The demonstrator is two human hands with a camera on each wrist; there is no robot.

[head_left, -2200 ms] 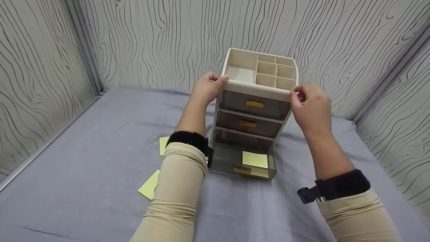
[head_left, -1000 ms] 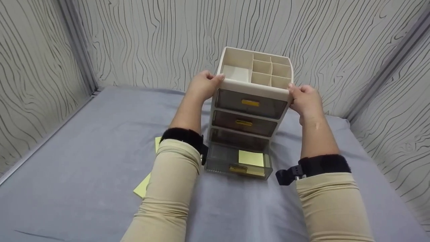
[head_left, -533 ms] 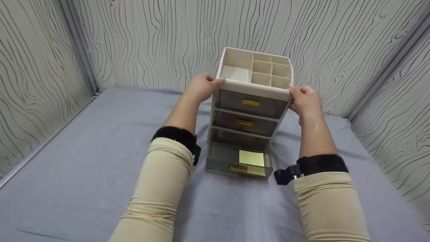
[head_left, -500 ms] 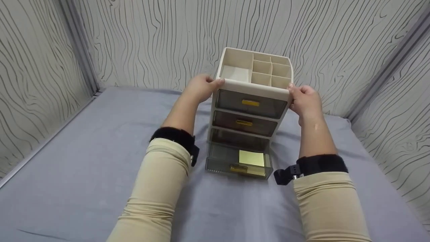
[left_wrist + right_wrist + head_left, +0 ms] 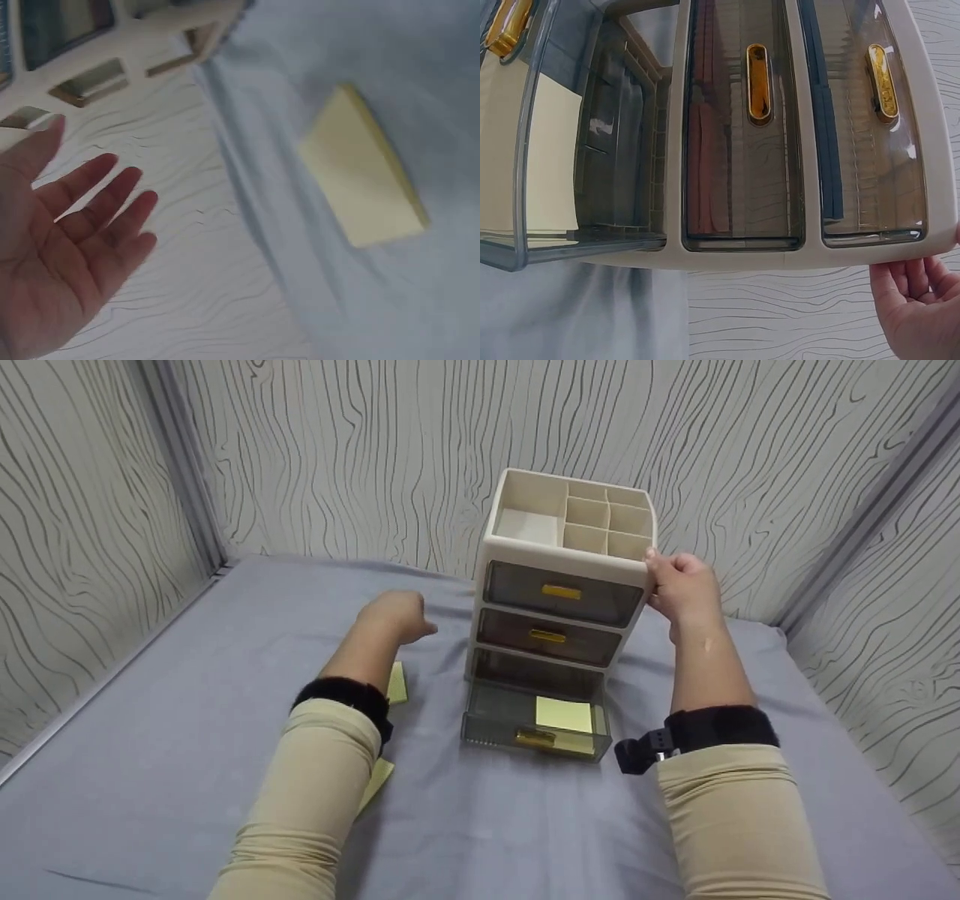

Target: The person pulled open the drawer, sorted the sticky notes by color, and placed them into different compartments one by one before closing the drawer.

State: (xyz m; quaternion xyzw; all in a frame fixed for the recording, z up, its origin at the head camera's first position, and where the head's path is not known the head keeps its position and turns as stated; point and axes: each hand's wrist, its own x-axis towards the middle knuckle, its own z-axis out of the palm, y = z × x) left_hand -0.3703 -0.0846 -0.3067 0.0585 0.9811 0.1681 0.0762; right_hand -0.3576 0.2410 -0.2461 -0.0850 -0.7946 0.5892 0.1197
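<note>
A cream desktop drawer organizer stands upright, its bottom drawer pulled out. In that drawer lies a pale yellow sticky note pad. My right hand grips the organizer's upper right front corner; the right wrist view has its fingers against the side. To the left of the organizer, my left hand hovers apart from it and holds nothing. The left wrist view shows that palm with loosely bent fingers. Beneath my left arm lie two more sticky note pads, partly hidden.
A grey-blue cloth covers the table. Patterned panels rise behind and at both sides. The two upper drawers are shut and have gold handles; dark red and dark blue things show inside them in the right wrist view.
My left hand has let go of the organizer's upper left corner and moved left and down, uncovering parts of the loose pads. My right hand keeps its place on the corner.
</note>
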